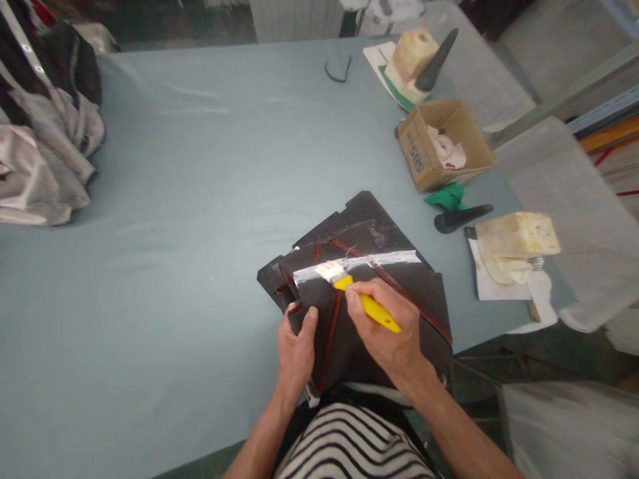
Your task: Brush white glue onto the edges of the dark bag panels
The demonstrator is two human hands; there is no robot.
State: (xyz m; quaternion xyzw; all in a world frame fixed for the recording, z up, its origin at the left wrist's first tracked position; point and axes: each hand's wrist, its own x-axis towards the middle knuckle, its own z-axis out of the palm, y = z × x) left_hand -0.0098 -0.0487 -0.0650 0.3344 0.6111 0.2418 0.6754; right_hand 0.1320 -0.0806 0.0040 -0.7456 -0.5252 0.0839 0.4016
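Observation:
My right hand point(392, 322) grips a paintbrush point(373, 311) with a yellow handle. The brush's pale bristles touch a white wet-looking strip point(394, 259) that runs across a dark brown leather-like piece point(364, 346). Reddish-brown bands cross this piece at angles. At its left edge my left hand point(298, 346) pinches the folded material between thumb and fingers. Under it lies a dark board or sheet point(367, 211) with whitish smears. The lower part of the brown piece hangs at the table's front edge, close to my striped shirt.
On the right stand a cardboard box point(414, 150) with pale pieces inside, a green cloth point(448, 197), a black-handled tool point(462, 218) and a stained block-shaped container point(516, 239). A similar container point(415, 53) is farther back. Fabric point(44, 166) is heaped on the grey-blue table point(164, 299).

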